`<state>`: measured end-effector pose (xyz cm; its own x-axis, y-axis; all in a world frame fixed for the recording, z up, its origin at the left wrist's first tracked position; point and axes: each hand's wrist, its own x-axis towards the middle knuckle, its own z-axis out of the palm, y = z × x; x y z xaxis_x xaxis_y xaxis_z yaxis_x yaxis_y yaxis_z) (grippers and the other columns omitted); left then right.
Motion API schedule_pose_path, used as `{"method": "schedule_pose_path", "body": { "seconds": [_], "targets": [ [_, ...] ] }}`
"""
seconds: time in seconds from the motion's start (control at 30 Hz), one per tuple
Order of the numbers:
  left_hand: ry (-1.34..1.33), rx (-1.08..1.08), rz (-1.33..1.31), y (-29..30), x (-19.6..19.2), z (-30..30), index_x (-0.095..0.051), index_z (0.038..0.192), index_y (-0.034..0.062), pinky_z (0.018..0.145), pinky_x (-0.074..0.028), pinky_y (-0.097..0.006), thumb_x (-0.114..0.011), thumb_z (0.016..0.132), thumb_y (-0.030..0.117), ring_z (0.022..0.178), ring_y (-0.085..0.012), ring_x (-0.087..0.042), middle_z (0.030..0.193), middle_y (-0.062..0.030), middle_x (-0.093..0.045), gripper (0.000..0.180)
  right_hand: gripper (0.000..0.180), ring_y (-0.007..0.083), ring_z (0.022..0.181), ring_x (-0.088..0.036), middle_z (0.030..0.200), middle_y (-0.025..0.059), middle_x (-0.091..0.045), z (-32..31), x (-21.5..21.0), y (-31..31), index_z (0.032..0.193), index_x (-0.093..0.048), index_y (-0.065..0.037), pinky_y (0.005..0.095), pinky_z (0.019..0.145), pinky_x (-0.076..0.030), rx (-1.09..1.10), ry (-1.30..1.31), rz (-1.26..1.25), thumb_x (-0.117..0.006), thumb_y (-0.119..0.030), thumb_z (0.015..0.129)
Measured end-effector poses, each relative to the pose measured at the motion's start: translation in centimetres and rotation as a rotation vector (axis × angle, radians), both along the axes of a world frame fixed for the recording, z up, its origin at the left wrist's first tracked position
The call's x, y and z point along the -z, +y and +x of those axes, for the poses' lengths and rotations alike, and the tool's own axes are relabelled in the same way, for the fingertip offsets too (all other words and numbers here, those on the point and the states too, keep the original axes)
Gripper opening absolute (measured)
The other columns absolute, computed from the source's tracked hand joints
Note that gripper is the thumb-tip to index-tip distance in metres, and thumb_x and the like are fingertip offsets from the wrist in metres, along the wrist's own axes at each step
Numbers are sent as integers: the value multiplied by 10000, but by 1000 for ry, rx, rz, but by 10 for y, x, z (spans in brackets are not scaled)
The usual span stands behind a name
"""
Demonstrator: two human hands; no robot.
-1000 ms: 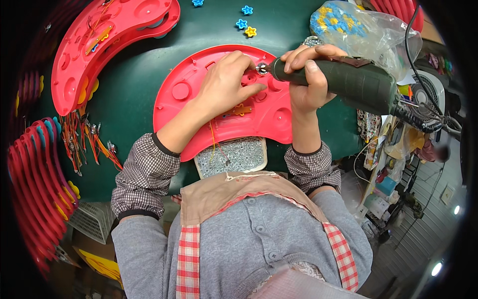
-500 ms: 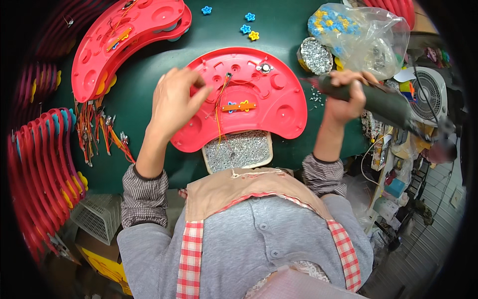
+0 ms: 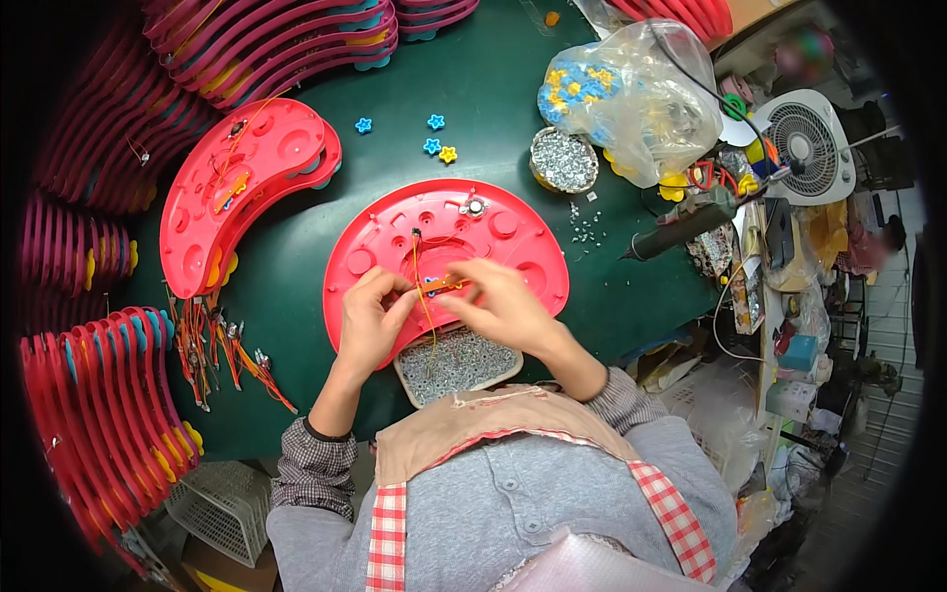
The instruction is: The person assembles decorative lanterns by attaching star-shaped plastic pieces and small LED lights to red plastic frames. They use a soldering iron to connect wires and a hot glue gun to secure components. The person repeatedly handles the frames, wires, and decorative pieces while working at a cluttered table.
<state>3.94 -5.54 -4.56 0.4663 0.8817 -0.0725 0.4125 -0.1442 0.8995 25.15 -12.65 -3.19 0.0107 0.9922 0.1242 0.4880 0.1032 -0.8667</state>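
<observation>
A red curved plastic shell (image 3: pixel 395 217) lies hollow side up on the table before me. My left hand (image 3: pixel 367 321) is over its near left part, thumb and forefinger drawn together beside the thin yellow and red wires (image 3: pixel 418 259); what lies between the fingertips is too small to make out. My right hand (image 3: pixel 508 308) reaches in from the right, thumb and fingers apart around the right end of an orange strip (image 3: pixel 442 286). A blue star piece shows partly under the strip. A round white-and-black part (image 3: pixel 475 207) sits near the shell's far edge.
A dark green power screwdriver (image 3: pixel 681 225) hangs at the right. A screw tray (image 3: pixel 459 367) touches the shell's near side; a screw bowl (image 3: pixel 563 161) and a bag of star pieces (image 3: pixel 631 99) stand beyond. Another shell (image 3: pixel 242 178), wire bundles (image 3: pixel 212 345) and stacked shells (image 3: pixel 104 414) fill the left.
My right hand has let go of the power screwdriver, which now hangs at the right, and has come over the shell. My left hand has moved to the orange strip and wires. The view has shifted.
</observation>
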Motion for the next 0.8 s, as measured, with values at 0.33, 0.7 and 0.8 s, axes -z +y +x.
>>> {"method": "schedule_pose_path", "body": {
  "seconds": [0.33,0.7,0.8],
  "targets": [
    [58,68,67,20,-15,-35,-780,958,-4,699,-541,-316,-765,850,46,725,-198,-695,856,-131,-737,120,166,145,623,-670,755,70,-716,46,-23,40,989,-763,17,306,568,-525,-308,225,-588,-761,-129,911],
    [9,32,605,58,5,7,-697,919,13,769,-519,-410,-754,826,30,854,-294,-633,902,-89,-655,111,149,267,848,-739,1006,99,-739,16,18,96,1017,-768,-56,341,750,-598,-78,-151,255,-761,-61,868],
    [224,57,691,61,22,6,-714,890,56,804,-466,-405,-767,816,82,923,-265,-592,930,-58,-617,95,133,257,832,-739,998,92,-747,14,34,104,1000,-772,-49,334,748,-600,-99,-283,354,-755,-49,868]
  ]
}}
